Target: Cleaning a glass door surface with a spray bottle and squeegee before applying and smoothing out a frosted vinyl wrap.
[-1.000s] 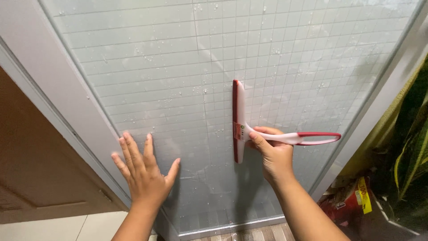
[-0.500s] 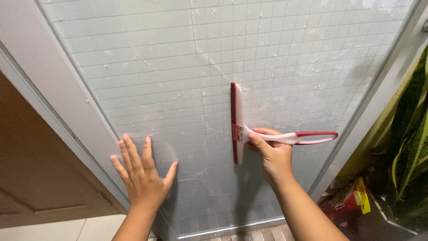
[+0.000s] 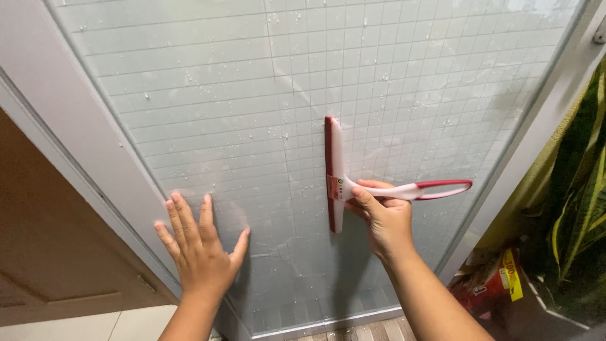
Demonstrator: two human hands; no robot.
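At the bottom of the frame, two bare forearms are reaching up from the lower edge. The left hand (image 3: 203, 252) is lying flat and open in the lower left centre, fingers spread, palm pressing on the glass pane (image 3: 208, 107) and holding nothing. The right hand (image 3: 385, 221) is sitting just right of centre, its fingers wrapping closed around the white handle of a squeegee (image 3: 336, 173), with the thumb lying along the top of the handle near the blade. The squeegee's red and white blade is standing upright in the middle of the frame, its long edge touching the glass, while the handle is running out to the right and ending in a red loop.

In the lower right corner, a red and yellow package (image 3: 499, 284) is lying beside a plant (image 3: 577, 208) with long green and yellow leaves, which is filling the right edge.

Further back, the frosted pane with its grid of thin lines is taking up most of the view, and water drops are clinging to it around the centre and upper part. A pale frame (image 3: 69, 126) is slanting down the left side of the glass, and a brown wooden door (image 3: 44, 252) is showing in the lower left.
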